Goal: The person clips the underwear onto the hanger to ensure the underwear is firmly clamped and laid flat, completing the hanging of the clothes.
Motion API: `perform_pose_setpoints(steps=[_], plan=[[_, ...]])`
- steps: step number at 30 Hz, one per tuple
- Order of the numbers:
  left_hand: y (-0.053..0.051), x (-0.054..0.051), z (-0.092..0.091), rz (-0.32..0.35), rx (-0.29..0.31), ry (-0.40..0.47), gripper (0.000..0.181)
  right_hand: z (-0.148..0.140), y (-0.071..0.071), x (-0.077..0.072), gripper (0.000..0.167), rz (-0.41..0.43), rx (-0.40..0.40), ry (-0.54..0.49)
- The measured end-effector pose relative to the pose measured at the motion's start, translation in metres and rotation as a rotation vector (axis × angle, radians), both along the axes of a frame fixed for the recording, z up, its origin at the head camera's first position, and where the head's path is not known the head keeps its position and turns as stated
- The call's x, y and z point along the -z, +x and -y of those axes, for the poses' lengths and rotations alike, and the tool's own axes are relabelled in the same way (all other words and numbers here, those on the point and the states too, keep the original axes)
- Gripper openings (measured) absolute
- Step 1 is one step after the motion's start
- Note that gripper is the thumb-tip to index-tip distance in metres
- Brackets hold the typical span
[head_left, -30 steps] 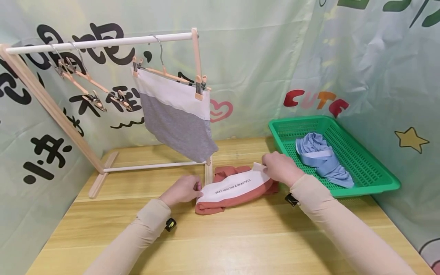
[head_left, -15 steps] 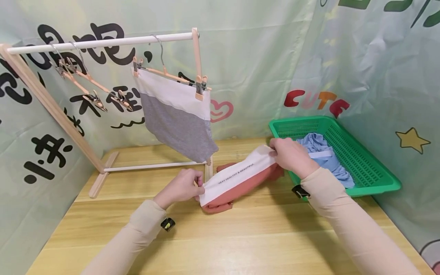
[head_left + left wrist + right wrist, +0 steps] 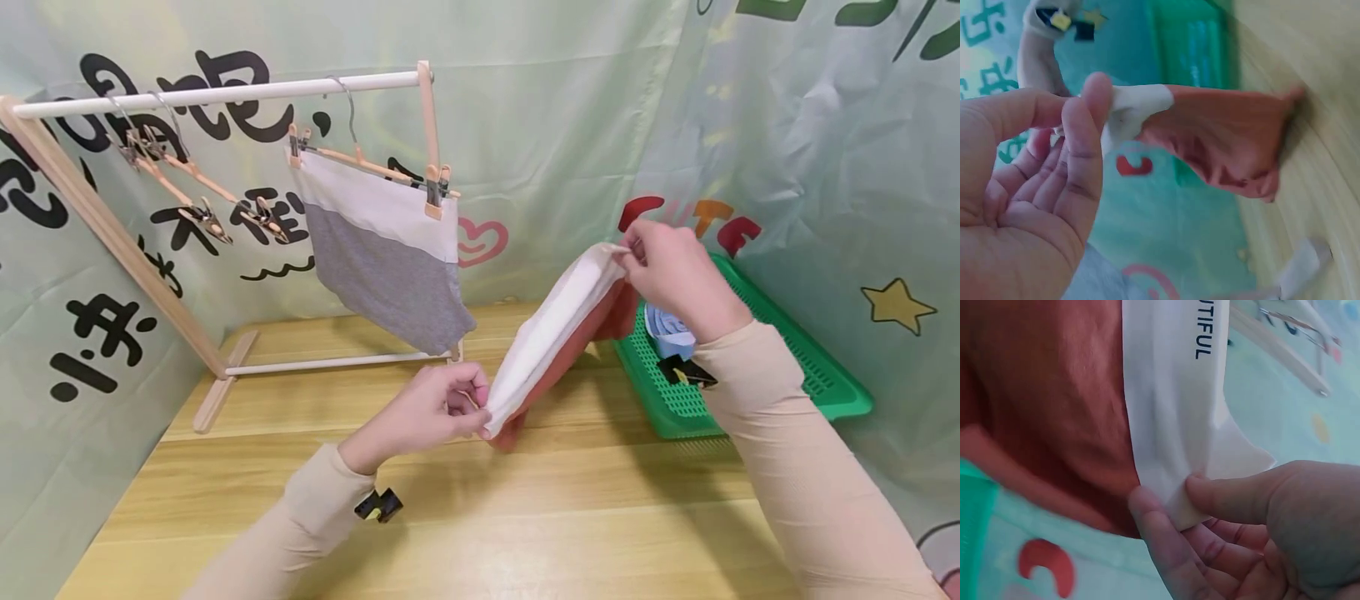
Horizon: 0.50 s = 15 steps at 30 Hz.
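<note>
Rust-red underpants [image 3: 573, 354] with a wide white waistband are stretched at a slant between my hands, above the table. My left hand [image 3: 420, 412] pinches the lower end of the waistband between thumb and forefinger. At its upper end, my right hand [image 3: 686, 275] pinches the other corner. The left wrist view shows the red cloth [image 3: 1222, 137] hanging from the band past my left fingertips. Printed letters on the white waistband [image 3: 1172, 406] show in the right wrist view, with my right thumb and forefinger [image 3: 1163, 540] on the corner.
A wooden rack [image 3: 225, 93] at the left bears clip hangers [image 3: 168, 175]. Grey underpants [image 3: 382, 267] with a white band hang clipped at its right end. A green basket [image 3: 832, 400] holding a blue garment [image 3: 667, 329] stands at the right, partly behind my right arm.
The underpants have risen off the table and tilted, right end higher, waistband top now facing me. My right hand moved up and right; my left hand moved right. Both kept their grip.
</note>
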<state>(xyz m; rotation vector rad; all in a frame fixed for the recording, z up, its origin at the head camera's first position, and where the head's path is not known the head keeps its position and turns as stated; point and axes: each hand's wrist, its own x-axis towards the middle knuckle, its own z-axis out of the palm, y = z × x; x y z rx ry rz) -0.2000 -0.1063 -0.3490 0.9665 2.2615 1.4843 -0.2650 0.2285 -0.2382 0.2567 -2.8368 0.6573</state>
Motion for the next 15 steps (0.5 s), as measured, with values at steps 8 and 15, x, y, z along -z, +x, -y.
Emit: perform_pose_setpoints(steps=[8, 15], plan=[[0.005, -0.005, -0.001, 0.081, 0.036, 0.205, 0.012, 0.02, -0.017, -0.032, 0.026, -0.079, -0.034, 0.038], [-0.01, 0.038, 0.021, -0.006, -0.167, -0.083, 0.008, 0.064, -0.075, 0.031, 0.035, 0.108, -0.165, 0.073]])
